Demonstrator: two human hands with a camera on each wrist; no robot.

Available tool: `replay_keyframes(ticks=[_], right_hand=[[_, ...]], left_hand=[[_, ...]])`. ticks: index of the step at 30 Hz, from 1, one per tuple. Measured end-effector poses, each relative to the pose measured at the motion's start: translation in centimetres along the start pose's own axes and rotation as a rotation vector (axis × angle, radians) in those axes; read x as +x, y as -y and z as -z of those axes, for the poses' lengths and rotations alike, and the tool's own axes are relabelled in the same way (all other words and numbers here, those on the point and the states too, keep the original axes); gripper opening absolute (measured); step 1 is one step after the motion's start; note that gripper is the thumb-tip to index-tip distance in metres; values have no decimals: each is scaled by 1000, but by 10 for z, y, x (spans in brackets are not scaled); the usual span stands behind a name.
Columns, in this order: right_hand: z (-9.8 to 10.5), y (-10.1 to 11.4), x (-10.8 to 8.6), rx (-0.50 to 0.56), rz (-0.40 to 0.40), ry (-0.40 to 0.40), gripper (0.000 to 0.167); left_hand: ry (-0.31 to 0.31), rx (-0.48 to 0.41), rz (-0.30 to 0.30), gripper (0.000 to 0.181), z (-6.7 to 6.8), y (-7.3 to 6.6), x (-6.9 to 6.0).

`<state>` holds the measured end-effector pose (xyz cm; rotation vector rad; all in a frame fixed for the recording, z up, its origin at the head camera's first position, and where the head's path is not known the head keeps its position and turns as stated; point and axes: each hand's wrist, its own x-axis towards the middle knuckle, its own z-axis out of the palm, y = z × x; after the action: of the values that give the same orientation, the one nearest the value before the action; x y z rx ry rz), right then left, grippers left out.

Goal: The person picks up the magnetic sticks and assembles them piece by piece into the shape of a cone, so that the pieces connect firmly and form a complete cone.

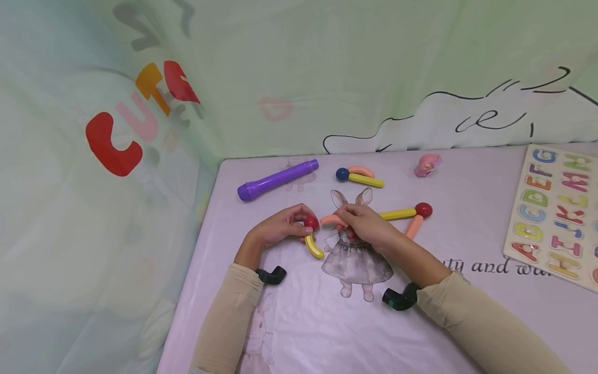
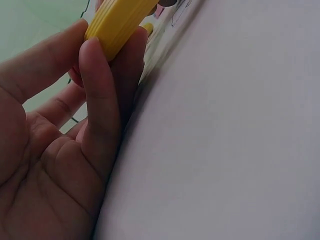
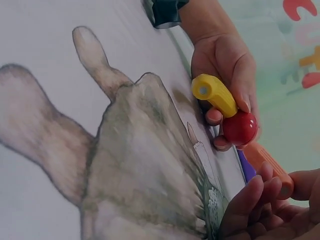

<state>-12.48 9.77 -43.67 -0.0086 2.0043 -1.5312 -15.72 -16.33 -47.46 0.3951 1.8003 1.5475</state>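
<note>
Near the middle of the table, my left hand (image 1: 282, 226) pinches a red ball (image 1: 311, 223) with a curved yellow rod (image 1: 313, 247) joined to it. The left wrist view shows the ridged yellow rod (image 2: 120, 25) at the fingertips of the left hand (image 2: 65, 150). A curved orange rod (image 1: 330, 221) is held between the thumb and fingers of my right hand (image 1: 366, 224). In the right wrist view, the far end of the orange rod (image 3: 270, 167) meets or nearly meets the red ball (image 3: 240, 128); whether they touch I cannot tell.
Right of my right hand lie a yellow rod (image 1: 397, 214), a second red ball (image 1: 423, 210) and an orange rod (image 1: 414, 227). Behind are a blue ball (image 1: 342, 174) with two rods, a purple tube (image 1: 277, 180) and a small pink object (image 1: 427, 164). An alphabet board (image 1: 523, 228) lies far right.
</note>
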Motion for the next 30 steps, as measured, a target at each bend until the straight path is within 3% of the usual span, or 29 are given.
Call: replay_keyframes(ticks=[7,13,30], right_hand=[[-1,-3,2,133,-101,27,40],[1,-4,3,168,-144,19,37],[1,-7,3,163,-104,49,33]], left_hand=[[10,53,-15,27,-1,-2,-2],[10,54,9,34,-1,-3,-1],[6,40,26,35,-1,-1,-1]])
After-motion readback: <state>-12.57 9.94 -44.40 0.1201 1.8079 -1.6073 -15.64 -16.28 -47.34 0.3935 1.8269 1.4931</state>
